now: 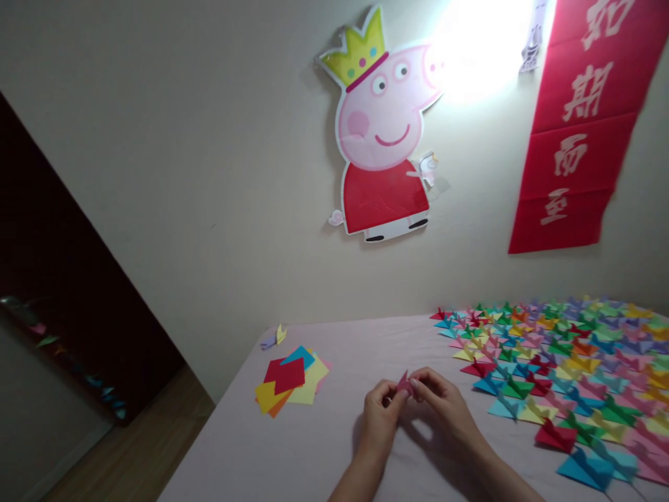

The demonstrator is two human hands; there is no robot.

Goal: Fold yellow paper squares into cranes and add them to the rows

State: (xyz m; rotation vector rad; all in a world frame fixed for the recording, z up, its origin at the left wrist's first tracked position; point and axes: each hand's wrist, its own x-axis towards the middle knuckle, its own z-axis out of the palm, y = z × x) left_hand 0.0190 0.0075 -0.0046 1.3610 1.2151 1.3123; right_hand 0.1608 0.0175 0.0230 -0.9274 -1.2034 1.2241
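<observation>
Between my two hands is a small folded pink paper (pixel 405 384), with a pointed tip sticking up. My left hand (pixel 382 411) pinches it from the left, thumb against its lower edge. From the other side my right hand (pixel 437 397) grips it with thumb and fingertips. Both hands are just above the pale pink cloth on the table (pixel 345 446). Part of the folded paper is hidden by my fingers, so its full shape does not show.
Left of my hands lies a loose pile of coloured paper squares (pixel 287 376). Behind it sit small yellow and purple folded papers (pixel 277 337). Many folded paper cranes (pixel 559 383) stand in rows across the table's right side. The wall carries a cartoon pig cutout (pixel 387 139) and a red banner (pixel 575 125).
</observation>
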